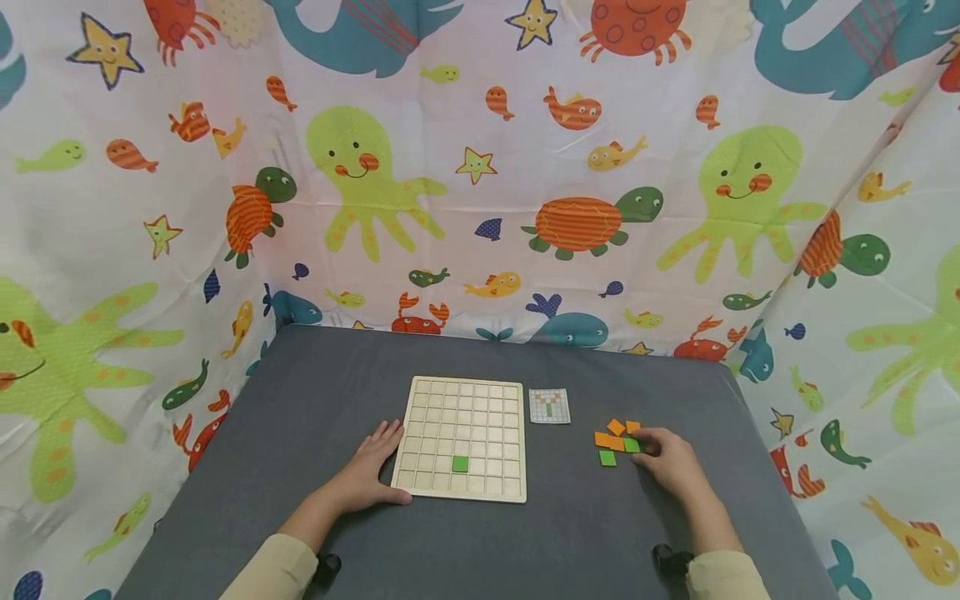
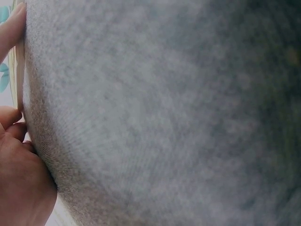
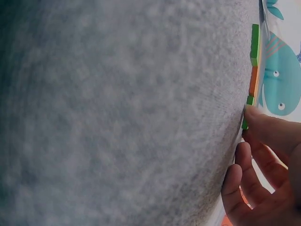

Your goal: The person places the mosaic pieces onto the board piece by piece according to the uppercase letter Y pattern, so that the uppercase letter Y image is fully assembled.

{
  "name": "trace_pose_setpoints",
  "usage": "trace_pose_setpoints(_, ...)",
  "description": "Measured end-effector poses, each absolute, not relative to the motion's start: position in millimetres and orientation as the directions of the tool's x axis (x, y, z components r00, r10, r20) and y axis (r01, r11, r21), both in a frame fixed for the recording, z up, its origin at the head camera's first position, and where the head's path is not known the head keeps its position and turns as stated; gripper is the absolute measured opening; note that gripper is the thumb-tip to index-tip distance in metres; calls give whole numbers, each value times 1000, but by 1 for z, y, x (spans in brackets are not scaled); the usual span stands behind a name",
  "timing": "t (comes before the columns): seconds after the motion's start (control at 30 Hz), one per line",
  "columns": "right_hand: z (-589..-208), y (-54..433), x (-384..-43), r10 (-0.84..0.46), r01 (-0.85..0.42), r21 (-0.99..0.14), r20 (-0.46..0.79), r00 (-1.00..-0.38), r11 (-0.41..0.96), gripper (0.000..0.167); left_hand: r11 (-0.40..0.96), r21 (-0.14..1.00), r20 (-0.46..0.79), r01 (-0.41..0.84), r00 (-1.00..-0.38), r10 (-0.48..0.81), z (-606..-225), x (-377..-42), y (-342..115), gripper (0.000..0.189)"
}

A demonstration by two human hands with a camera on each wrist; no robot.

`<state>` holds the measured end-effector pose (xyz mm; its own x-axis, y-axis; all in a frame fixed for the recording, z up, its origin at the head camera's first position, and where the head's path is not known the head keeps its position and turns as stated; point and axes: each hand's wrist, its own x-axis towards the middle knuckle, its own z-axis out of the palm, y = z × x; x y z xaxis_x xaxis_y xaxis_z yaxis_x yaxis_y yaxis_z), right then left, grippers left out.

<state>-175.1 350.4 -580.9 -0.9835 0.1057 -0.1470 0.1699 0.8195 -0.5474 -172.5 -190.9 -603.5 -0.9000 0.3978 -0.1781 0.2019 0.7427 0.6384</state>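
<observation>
A pale wooden grid board [image 1: 435, 425] lies on the grey table, with one green square tile [image 1: 460, 464] in a lower-middle cell. My left hand [image 1: 367, 471] rests at the board's left side, fingers along the edge and thumb at the near left corner. My right hand [image 1: 671, 462] is at a small cluster of tiles, thumb and fingertips pinching a green tile [image 1: 632, 446], whose edge shows under the thumb in the right wrist view. Orange tiles [image 1: 609, 441] and another green tile [image 1: 607, 458] lie just left of that hand.
A small pattern card [image 1: 550, 407] with a printed grid of coloured squares lies between the board and the tiles. A curtain [image 1: 480, 192] printed with sea animals stands behind the table [image 1: 465, 550] and along both sides.
</observation>
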Motion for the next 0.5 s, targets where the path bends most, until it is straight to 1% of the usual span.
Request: trace_pose_setpoints(0.5,-580,352,-173,53,125,-506,-154,-987,854,30,737,647,-180,194,-901,395,-605,-172,-190,125)
